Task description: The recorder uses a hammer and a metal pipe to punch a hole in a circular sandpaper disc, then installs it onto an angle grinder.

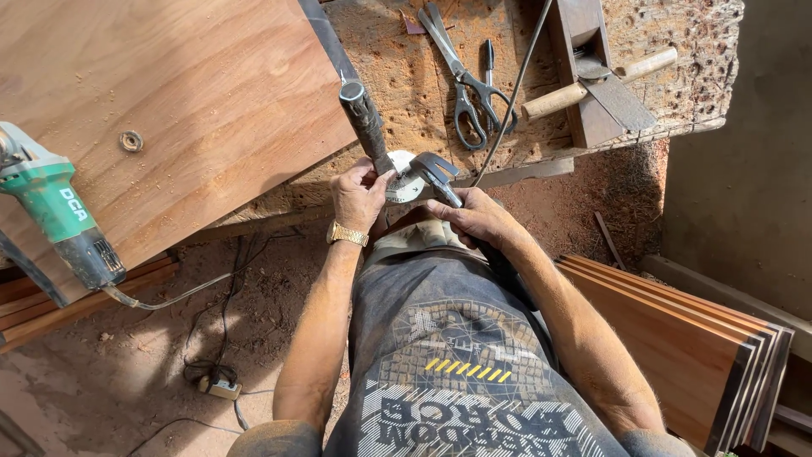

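My left hand [359,196], with a gold wristwatch, grips the lower end of a dark cylindrical tool body [365,123] that points up over the bench edge. A pale round disc [403,186] sits at the tool's head between my two hands. My right hand [476,218] holds a metal wrench [435,173] whose jaw rests against the disc. A thin grey cable [518,80] runs from near my right hand up across the bench. Both hands are close together at the front edge of the worn wooden workbench [397,76].
A green angle grinder [52,211] lies on a large plywood sheet [194,93], near a small metal washer [131,140]. Scissors [466,87], a dark pen [489,59] and a wooden hand plane [590,72] lie on the bench. Stacked boards [694,355] lean at right. A power strip [222,388] lies on the dirt floor.
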